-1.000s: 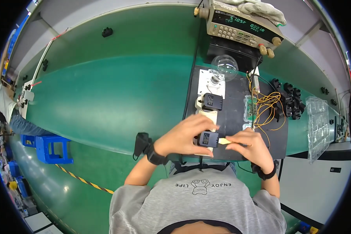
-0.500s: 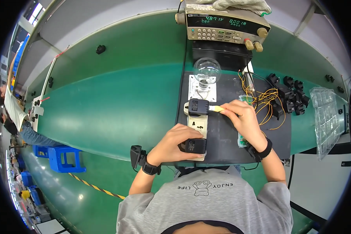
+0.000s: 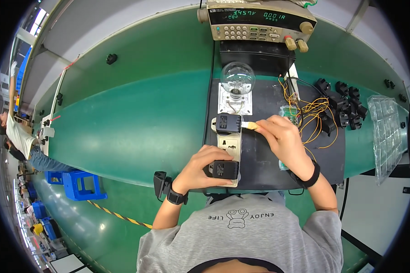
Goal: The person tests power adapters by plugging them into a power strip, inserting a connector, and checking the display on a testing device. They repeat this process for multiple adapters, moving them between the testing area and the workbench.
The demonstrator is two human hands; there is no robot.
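Observation:
A beige power strip (image 3: 222, 144) lies lengthwise on the dark mat, with a black power adapter (image 3: 228, 123) seated toward its far end. My right hand (image 3: 286, 142) pinches a yellow-and-white cable plug (image 3: 250, 125) whose white tip meets the right side of that adapter. Whether the tip is fully in cannot be made out. Nearer to me, a second black adapter (image 3: 226, 169) sits at the strip's near end, gripped between the thumb and fingers of my left hand (image 3: 199, 167).
Beyond the strip stands a clear glass bulb (image 3: 238, 78) on a white base. A bench meter (image 3: 259, 25) with a lit display rests on a black box behind. To the right are tangled yellow wires (image 3: 315, 113), a green circuit board (image 3: 289, 113), several black adapters (image 3: 344, 102) and a clear plastic tray (image 3: 385, 136).
The meter's displayed reading has dropped. Both hands keep their grips, the right still holding the plug at the far adapter. The whole view has shifted slightly.

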